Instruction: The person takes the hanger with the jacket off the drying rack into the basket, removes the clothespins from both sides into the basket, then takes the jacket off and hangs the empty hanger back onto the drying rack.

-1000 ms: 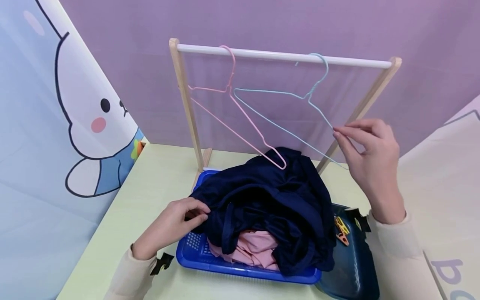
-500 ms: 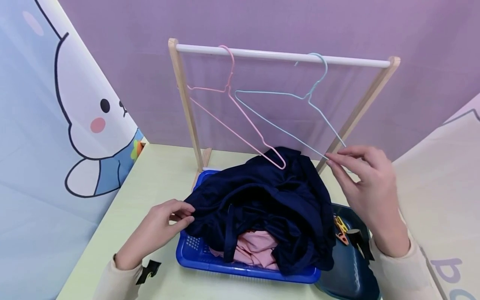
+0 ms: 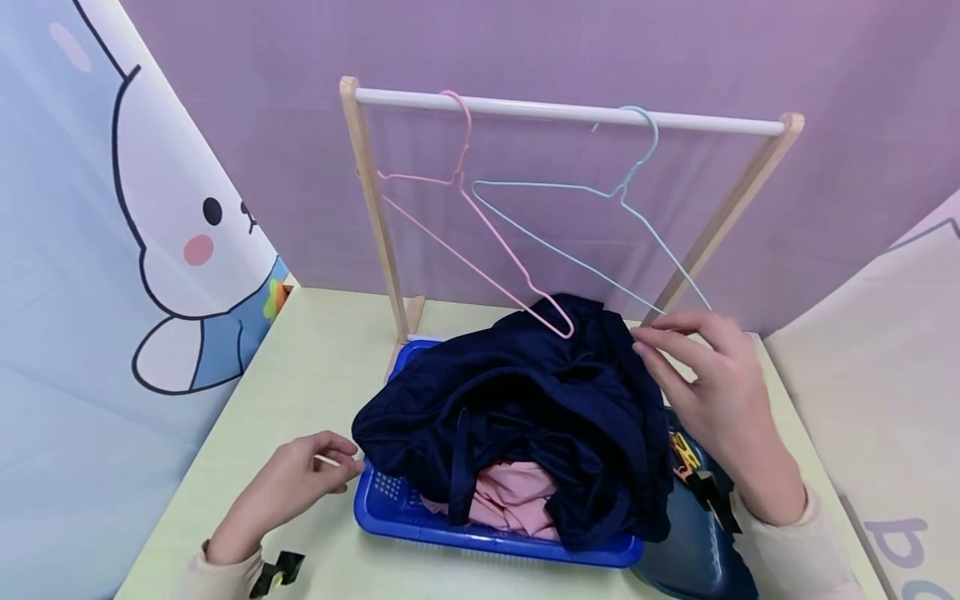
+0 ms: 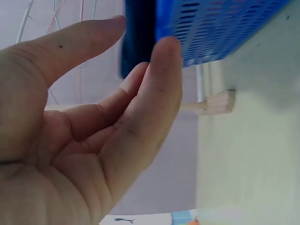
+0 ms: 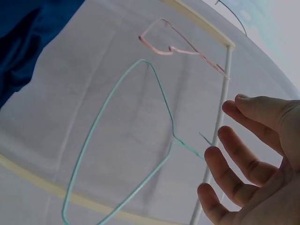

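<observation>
My left hand (image 3: 288, 487) is by the left rim of the blue basket (image 3: 480, 540), its fingers loosely bent and holding nothing. A dark navy garment (image 3: 525, 375) lies heaped over that basket, with pink cloth (image 3: 517, 496) showing beneath its front. My right hand (image 3: 712, 396) is in front of the lower right end of the light-blue wire hanger (image 3: 624, 187), hiding its corner. In the right wrist view, those loosely bent fingers (image 5: 234, 187) stand apart from the hanger. Left of it, a pink wire hanger (image 3: 461, 171) hangs on the same white bar (image 3: 540, 109).
A wooden-legged rack post (image 3: 371, 196) stands behind the basket on the left, another post (image 3: 738, 200) on the right. A dark tray (image 3: 686, 542) with clothespins (image 3: 684, 454) sits right of the basket. Cloth walls (image 3: 225, 125) surround the pale table (image 3: 322, 358).
My right hand has let go of the light-blue hanger after sliding down its right side. My left hand has moved away from the navy garment, down and to the left.
</observation>
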{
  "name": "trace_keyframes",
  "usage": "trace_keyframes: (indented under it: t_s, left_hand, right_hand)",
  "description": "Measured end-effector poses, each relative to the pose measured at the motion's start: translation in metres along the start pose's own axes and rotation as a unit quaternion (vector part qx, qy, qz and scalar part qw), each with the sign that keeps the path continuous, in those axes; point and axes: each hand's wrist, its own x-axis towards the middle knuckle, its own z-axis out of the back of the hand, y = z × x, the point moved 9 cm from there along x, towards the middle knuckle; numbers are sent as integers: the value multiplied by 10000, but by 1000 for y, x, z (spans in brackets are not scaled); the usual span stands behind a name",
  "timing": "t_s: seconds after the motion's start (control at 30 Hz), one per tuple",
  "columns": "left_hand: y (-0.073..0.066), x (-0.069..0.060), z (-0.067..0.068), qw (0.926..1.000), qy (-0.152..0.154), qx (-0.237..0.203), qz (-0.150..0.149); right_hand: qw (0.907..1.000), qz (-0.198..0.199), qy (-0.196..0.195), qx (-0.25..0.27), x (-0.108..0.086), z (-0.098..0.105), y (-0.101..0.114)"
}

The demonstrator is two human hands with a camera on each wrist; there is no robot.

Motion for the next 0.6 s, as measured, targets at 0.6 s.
trace_keyframes:
  t_s: [0.6]
  left_hand:
    - [25,-2,-21,9907,339,-1304,173]
  right_hand:
    - [9550,-1435,2596,19,-42,-79,-71]
